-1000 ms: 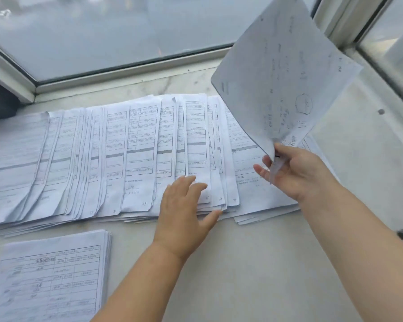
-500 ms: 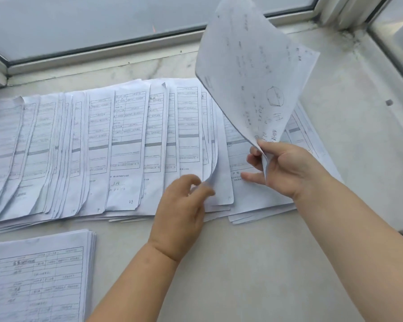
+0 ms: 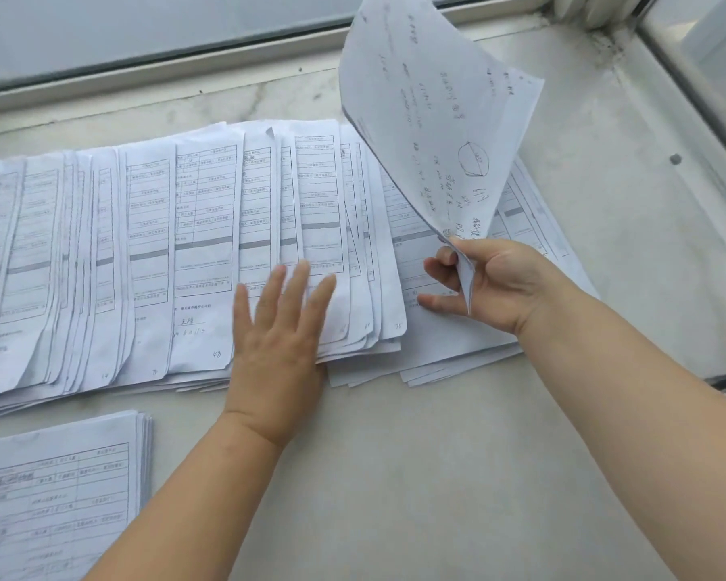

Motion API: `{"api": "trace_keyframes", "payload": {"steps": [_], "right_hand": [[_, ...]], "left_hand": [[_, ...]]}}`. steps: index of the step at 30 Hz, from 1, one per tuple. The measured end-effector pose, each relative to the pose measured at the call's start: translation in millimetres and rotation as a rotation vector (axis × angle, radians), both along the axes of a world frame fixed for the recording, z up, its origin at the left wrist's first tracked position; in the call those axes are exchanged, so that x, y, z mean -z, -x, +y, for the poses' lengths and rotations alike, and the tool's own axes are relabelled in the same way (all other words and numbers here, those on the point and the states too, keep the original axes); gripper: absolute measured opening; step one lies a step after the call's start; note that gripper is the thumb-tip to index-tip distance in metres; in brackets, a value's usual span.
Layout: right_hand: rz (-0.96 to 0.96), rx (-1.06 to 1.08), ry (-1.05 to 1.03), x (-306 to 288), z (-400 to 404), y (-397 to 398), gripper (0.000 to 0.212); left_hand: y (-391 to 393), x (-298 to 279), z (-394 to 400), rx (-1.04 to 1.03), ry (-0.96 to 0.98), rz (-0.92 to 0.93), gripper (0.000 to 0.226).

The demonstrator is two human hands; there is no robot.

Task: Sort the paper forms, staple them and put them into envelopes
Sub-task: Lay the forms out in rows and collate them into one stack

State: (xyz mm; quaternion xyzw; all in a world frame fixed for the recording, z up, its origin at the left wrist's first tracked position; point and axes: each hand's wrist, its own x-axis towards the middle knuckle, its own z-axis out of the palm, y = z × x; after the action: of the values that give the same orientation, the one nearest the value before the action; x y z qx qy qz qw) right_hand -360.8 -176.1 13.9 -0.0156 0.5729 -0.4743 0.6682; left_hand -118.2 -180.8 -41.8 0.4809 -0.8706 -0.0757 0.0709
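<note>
Left hand (image 3: pixel 279 333) flattened out since half a second ago: it was curling up a sheet edge, now fingers are straight and spread, pressing down on the near edge of the fanned forms (image 3: pixel 152 253). Lifted corner is back down. Right hand (image 3: pixel 491 283) unchanged in grip: thumb and fingers pinch the bottom corner of a raised bundle of sheets (image 3: pixel 432 119), blank side toward camera with handwriting and a drawn circle on it. Bundle stands tilted above the right end of the fan. Fan runs left to right across the stone worktop (image 3: pixel 395 475), sheets overlapping, printed side up. Separate squared stack of forms (image 3: pixel 55 492) sits near-left, apart from the fan. Window frame (image 3: pixel 164 65) runs along the far edge.
</note>
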Motion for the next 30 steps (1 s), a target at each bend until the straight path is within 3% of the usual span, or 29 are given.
{"api": "trace_keyframes", "payload": {"steps": [2, 5, 7, 8, 11, 14, 16, 19, 22, 25, 28, 30], "right_hand": [[0.025, -0.002, 0.001, 1.2, 1.8, -1.7, 0.014], [0.043, 0.056, 0.018, 1.8, 5.5, -3.6, 0.015], [0.111, 0.086, 0.045, -0.8, 11.1, 0.8, 0.018], [0.200, 0.060, 0.062, -2.0, 15.1, 4.6, 0.020], [0.629, -0.167, 0.049, -1.2, 24.0, 16.4, 0.017], [0.788, -0.385, 0.020, -2.5, 20.0, 5.6, 0.019], [0.729, -0.454, 0.010, 0.8, 9.7, -11.1, 0.020], [0.713, -0.557, -0.034, 14.9, -4.8, -25.1, 0.014], [0.755, -0.588, -0.052, 24.1, -7.1, -22.9, 0.013], [0.754, -0.410, -0.029, 21.7, 2.4, -15.3, 0.022], [0.779, -0.095, -0.014, 10.5, 29.7, -8.4, 0.019], [0.868, -0.001, -0.015, 4.7, 59.5, -9.2, 0.016]], "left_hand": [[-8.3, 3.4, -3.5, -0.145, -0.039, 0.070, 0.085], [-17.7, -2.8, -4.1, -0.357, -0.214, 0.481, 0.073], [-19.4, -16.5, -3.2, -0.514, -0.168, 0.681, 0.060], [-20.1, -22.1, -4.2, -0.621, -0.123, 0.743, 0.054], [-29.2, -30.8, -10.8, -0.862, -0.051, 0.836, 0.067], [-31.0, -41.8, -11.7, -0.850, 0.044, 0.875, 0.038], [-27.6, -44.5, -9.2, -0.785, 0.056, 0.857, 0.022], [-24.7, -39.0, -8.3, -0.559, -0.092, 0.775, 0.032], [-25.9, -20.0, -10.2, -0.168, -0.317, 0.400, 0.061], [-27.9, -13.2, -12.3, -0.089, -0.383, 0.137, 0.053], [-33.3, -17.2, -14.7, -0.038, -0.427, 0.102, 0.052], [-35.6, -22.8, -14.3, 0.000, -0.443, 0.112, 0.043]]}}
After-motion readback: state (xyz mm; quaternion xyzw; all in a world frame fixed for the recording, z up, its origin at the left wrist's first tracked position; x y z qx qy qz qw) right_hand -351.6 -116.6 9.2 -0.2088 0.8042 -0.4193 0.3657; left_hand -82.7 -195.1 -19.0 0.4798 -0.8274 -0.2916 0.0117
